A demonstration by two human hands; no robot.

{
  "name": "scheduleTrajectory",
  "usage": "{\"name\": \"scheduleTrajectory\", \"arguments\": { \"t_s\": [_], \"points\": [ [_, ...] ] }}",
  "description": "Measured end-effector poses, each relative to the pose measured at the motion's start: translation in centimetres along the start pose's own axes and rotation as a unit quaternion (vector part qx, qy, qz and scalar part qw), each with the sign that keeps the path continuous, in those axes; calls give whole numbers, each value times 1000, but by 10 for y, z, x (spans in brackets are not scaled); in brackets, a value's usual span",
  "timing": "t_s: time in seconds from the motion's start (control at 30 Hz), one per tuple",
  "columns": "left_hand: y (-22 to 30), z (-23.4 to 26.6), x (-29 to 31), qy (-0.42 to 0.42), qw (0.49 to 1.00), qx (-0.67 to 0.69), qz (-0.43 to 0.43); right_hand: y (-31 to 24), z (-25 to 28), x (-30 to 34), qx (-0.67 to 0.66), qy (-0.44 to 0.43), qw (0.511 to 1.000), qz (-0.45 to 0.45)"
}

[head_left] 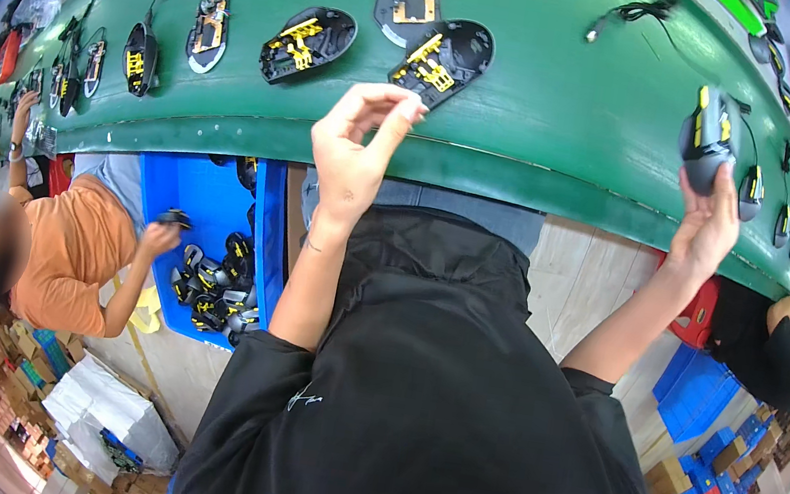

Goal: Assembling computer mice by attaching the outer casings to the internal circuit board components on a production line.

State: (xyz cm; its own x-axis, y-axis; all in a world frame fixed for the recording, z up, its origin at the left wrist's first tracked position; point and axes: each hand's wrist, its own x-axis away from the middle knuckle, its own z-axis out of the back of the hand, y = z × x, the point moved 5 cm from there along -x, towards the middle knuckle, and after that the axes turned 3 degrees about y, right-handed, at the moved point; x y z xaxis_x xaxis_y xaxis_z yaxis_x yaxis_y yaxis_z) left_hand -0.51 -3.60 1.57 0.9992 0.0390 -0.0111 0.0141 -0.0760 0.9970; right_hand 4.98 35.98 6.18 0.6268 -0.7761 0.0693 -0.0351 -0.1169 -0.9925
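The rounded plastic computer mouse (709,140) is black, grey and yellow; the flat workbench (547,97) green; the boxy plastic bin (270,224) blue.

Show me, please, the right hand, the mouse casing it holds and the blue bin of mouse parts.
Right hand (707,228): head view, its middle.
Mouse casing (708,139): head view, dark body.
Blue bin (270,224): head view, side wall.

A factory assembly line is showing itself: a long green workbench (545,116) is curving from ten o'clock through twelve to two, and opened mouse shells (307,45) and circuit boards (210,31) are lying spaced along it around eleven. Over at nine, a co-worker in orange (77,248) is handling a part above a blue bin (270,230) that's holding loose mouse parts (206,281), while stacked boxes (1,358) are crowding eight and four.
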Motion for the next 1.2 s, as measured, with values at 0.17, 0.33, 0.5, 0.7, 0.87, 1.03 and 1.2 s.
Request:
{"name": "scheduleTrajectory", "arguments": {
  "t_s": [0.17, 0.33, 0.5, 0.7, 0.87, 1.03, 1.2],
  "points": [
    [1, 17, -31, 31, 972, -214, -89, 55, 38, -6, 104, 89, 989, -56],
    [1, 16, -60, 51, 923, -354, -142, 36, 46, -3, 316, 173, 933, -14],
    [-5, 6, -102, 70, 896, -422, -116, 27, 48, 0, 405, 204, 891, 0],
    [-24, -8, -153, 27, 833, -548, -69, 49, -127, 96, 296, -115, 948, -31],
    [-18, -11, -169, -29, 868, -496, 3, 88, -215, 122, 286, -279, 916, 18],
    [-14, -4, -167, -119, 889, -430, 102, 74, -173, 76, 332, -209, 919, -27],
    [-21, -22, -118, -175, 959, 123, 184, 33, -110, 33, 537, -43, 832, 133]
  ]
}}
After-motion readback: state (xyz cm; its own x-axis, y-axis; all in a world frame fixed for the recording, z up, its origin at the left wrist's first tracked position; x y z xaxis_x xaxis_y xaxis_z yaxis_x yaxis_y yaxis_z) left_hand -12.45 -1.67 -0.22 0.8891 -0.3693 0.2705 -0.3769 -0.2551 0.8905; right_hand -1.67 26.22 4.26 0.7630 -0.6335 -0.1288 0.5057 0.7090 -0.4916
